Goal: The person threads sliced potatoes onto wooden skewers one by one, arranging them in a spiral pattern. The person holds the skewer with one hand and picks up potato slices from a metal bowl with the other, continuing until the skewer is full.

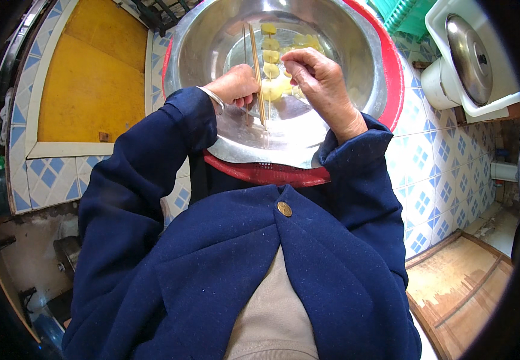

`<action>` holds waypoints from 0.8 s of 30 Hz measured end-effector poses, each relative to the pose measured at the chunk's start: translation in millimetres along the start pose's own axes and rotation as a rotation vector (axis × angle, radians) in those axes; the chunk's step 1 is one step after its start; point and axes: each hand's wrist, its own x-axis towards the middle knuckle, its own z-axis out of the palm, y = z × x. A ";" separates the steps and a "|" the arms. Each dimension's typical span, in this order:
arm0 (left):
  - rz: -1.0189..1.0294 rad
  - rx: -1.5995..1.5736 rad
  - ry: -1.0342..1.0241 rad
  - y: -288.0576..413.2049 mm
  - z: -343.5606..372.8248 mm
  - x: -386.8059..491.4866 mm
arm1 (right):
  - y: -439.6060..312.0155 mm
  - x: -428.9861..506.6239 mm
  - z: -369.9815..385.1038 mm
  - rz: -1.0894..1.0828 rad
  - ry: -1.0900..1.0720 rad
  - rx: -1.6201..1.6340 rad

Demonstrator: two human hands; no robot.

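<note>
My left hand (237, 84) is closed around a small bundle of thin bamboo skewers (256, 74) over a large stainless steel basin (201, 49). Just right of the bundle, a skewer carries several spaced pale yellow slices (271, 70), which look like potato; whether my left fingers also hold this skewer cannot be told. My right hand (321, 76) is beside these slices, its thumb and forefinger brought together; whether something small is between them is hidden. More loose pale yellow slices (307, 41) lie in the basin beyond and under my right hand.
The basin sits in a red plastic basket (393, 81). On the right are a white plastic tub (465, 105) holding a metal lid (469, 58), and a teal plastic rack (404, 15). A yellow panel (93, 76) is at left, and a wooden board (462, 288) lies at lower right.
</note>
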 end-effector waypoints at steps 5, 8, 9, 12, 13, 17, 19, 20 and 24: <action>0.015 -0.146 -0.007 -6.3 -1.9 5.2 | 3.7 2.3 -11.4 -0.006 0.046 -0.043; 0.002 -0.186 -0.009 -6.2 -1.4 6.6 | 11.8 6.2 -26.3 0.037 0.041 -0.141; -0.004 -0.199 -0.009 -6.1 -0.7 7.3 | 15.1 9.2 -30.0 0.093 0.022 -0.189; 0.006 -0.221 0.003 -7.4 1.8 10.6 | 23.0 13.9 -37.0 0.122 -0.104 -0.529; 0.012 -0.233 0.005 -8.7 1.4 11.6 | 25.0 16.6 -38.1 0.169 -0.203 -0.624; 0.081 -0.307 -0.001 -12.2 -1.1 11.8 | 30.9 18.1 -34.4 0.117 -0.524 -0.801; 0.123 -0.321 0.049 -11.5 -1.4 8.4 | 35.5 14.8 -27.4 -0.006 -0.608 -0.826; 0.145 -0.325 0.076 -10.9 -2.5 5.7 | 38.1 12.9 -23.2 -0.033 -0.597 -0.837; 0.185 -0.450 0.163 -7.3 -9.5 -8.0 | 51.2 13.2 1.2 -0.181 -0.654 -0.908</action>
